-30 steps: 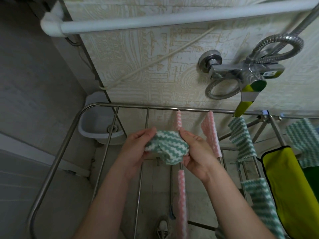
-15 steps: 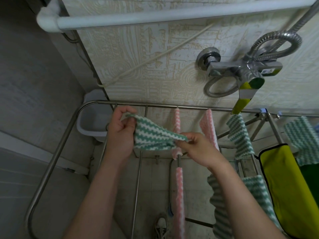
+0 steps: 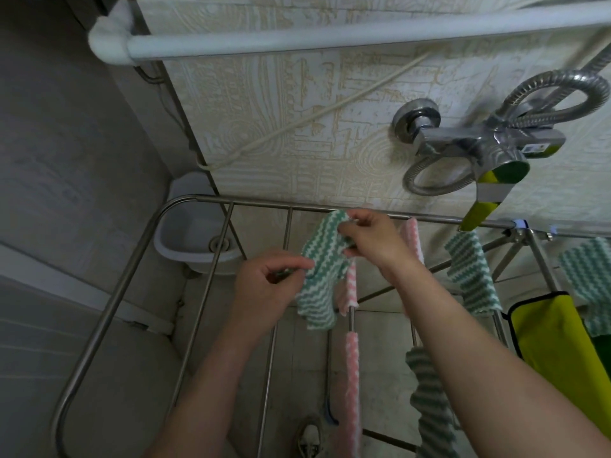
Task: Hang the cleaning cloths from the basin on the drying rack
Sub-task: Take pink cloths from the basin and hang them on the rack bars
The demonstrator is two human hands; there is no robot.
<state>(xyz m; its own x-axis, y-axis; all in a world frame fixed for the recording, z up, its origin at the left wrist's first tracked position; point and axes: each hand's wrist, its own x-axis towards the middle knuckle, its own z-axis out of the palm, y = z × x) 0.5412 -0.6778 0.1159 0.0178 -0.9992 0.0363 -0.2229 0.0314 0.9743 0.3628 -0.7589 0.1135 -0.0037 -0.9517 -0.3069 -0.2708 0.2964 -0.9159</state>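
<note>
Two hands share one green-and-white cloth (image 3: 322, 279), holding it stretched lengthwise above the drying rack (image 3: 132, 269). The right hand (image 3: 370, 241) pinches the far end up near the rack's back rail, thumb and fingers (image 3: 360, 216) closed on the corner. The left hand (image 3: 267, 285) pinches the near edge, its fingers curled onto the fabric. Held this way, I'd say, the cloth hangs open rather than bunched, ready to be laid over a bar. It hangs just beside the pink cloth (image 3: 352, 375) already draped on its own bar, and may be touching it. Open room lies to the left, where two bare bars run between the pink cloth and the rack's curved outer frame. To the right, the bars carry more green cloths (image 3: 471, 272) and a yellow one (image 3: 555, 345). The grey basin (image 3: 185, 246) sits in the corner beyond the rack; what it holds I cannot tell.
</note>
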